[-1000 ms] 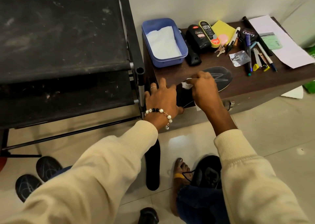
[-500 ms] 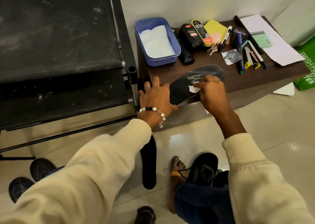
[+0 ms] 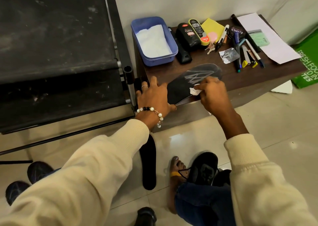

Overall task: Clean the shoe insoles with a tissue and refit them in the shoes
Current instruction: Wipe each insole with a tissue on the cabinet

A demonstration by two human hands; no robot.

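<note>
Showing one insole under cleaning, the head view takes in, at far left, a black shoe rack and, to its right, a low brown table against the wall. On the table's near edge lies the black insole, its long axis running from near left to far right, the toe end with grey scribble pointing away toward the pens. A second insole lies on the floor tiles below, and a black shoe sits beside the person's foot, near right. A blue tray of white tissue stands at the table's far left, just beyond the work. The left hand, fingers spread flat, presses the insole's heel end against the table edge. The right hand, fingers curled, pinches a crumpled tissue onto the insole's middle. The uncleaned toe end lies far right of the tissue, so the next stroke probably follows the long axis away from the holding hand, and the right hand is the nearer to it.
</note>
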